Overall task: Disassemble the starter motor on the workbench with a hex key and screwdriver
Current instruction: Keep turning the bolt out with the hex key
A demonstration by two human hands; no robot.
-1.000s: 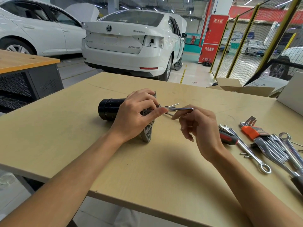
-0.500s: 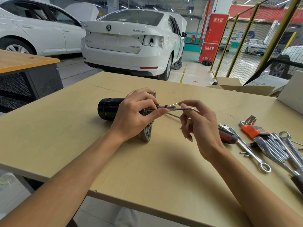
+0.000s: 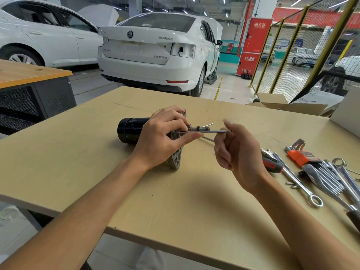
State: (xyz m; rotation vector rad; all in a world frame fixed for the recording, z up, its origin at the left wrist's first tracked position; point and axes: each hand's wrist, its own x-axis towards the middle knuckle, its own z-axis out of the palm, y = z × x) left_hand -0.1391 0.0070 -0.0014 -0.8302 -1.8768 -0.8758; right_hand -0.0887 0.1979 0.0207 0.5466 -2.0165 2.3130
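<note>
Here, in the head view, the starter motor [image 3: 134,130] lay on its side near the middle of the workbench [image 3: 81,164]. The left hand [image 3: 162,138] gripped its flange end, forefinger steadying a long bolt [image 3: 202,131]. The right hand [image 3: 236,152], which a second before had pinched the bolt's free tip, had let its fingers spread; they were loosely curled and held nothing, likely re-gripping to twist again. The screwdriver [image 3: 271,163] and hex keys [image 3: 298,152] lay unused at right.

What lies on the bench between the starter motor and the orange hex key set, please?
In the head view, the right hand hovers between the starter motor and the orange hex key set, with a red-and-black screwdriver handle and a combination wrench lying there.
</note>
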